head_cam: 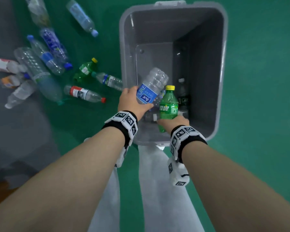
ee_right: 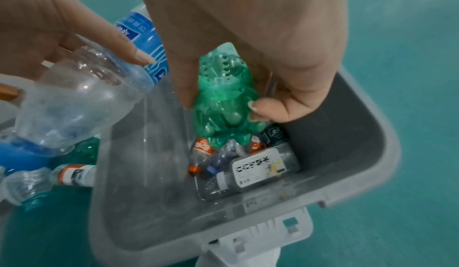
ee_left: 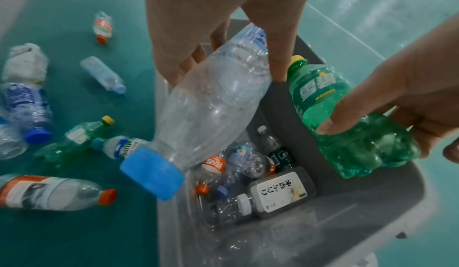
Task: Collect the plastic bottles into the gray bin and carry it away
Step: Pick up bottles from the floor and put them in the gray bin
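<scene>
The gray bin [head_cam: 223,67] stands on the green floor in front of me, with several bottles lying in its near end [ee_left: 278,190]. My left hand [head_cam: 132,102] grips a clear water bottle with a blue label [head_cam: 151,87] over the bin's left rim, its blue cap [ee_left: 152,173] pointing down. My right hand [head_cam: 173,122] holds a green soda bottle with a yellow cap [head_cam: 168,106] by its base, cap up, over the bin's near end. In the right wrist view the green bottle [ee_right: 224,102] hangs above the bottles in the bin [ee_right: 261,167].
Several empty bottles lie scattered on the floor left of the bin: a red-capped one [head_cam: 84,94], a green one [head_cam: 85,69], a clear one by the bin wall [head_cam: 109,80], blue-capped ones [head_cam: 55,47]. A white latch [ee_right: 263,236] sits on the bin's near side. My legs stand below.
</scene>
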The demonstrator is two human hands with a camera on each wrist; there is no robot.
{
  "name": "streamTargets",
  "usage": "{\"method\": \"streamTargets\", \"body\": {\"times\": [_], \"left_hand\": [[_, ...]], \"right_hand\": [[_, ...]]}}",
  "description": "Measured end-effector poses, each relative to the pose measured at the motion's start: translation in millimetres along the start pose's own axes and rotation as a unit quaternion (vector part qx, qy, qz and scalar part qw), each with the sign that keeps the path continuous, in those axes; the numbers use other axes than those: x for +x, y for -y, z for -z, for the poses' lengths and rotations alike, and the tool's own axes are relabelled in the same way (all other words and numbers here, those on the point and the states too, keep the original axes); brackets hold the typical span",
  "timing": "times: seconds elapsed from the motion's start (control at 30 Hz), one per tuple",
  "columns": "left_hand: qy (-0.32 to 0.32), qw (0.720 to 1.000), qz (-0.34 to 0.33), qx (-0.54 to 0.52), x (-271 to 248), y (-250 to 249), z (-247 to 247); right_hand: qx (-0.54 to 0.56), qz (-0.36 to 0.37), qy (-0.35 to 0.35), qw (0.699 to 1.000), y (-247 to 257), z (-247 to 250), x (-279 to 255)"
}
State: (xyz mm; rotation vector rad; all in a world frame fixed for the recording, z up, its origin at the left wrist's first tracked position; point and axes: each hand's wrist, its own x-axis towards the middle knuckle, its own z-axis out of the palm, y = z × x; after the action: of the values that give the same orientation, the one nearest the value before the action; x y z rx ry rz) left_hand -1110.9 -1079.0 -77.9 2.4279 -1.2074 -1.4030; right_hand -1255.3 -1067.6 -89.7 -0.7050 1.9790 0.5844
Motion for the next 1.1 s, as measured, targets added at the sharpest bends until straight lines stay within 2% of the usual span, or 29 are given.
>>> {"method": "streamTargets", "body": {"times": [0.27, 0.47, 0.63, 0.77, 1.0, 1.1], "left_hand": [[0.060, 0.993, -0.014, 0.097, 23, -53, -62], [0.092, 0.984, -0.009, 0.150, 62, -74, -92], [0.125, 0.973, 0.044, 0.190, 101, -64, -110], [0.143, 0.966, 0.062, 0.207, 134, -50, -115], [0.172, 0.956, 0.064, 0.227, 172, -26, -132], [0.209, 0.944, 0.063, 0.249, 169, -22, -137]], "right_hand": [[0.085, -0.046, -0.004, 0.995, -31, 38, 48], [0.142, -0.058, -0.003, 0.988, -25, 46, 84], [0.144, -0.055, -0.031, 0.988, -5, 48, 114], [0.128, -0.045, -0.037, 0.990, 7, 41, 147], [0.112, -0.013, 0.030, 0.993, 2, 21, 186], [0.153, -0.027, 0.047, 0.987, -1, 13, 189]]}}
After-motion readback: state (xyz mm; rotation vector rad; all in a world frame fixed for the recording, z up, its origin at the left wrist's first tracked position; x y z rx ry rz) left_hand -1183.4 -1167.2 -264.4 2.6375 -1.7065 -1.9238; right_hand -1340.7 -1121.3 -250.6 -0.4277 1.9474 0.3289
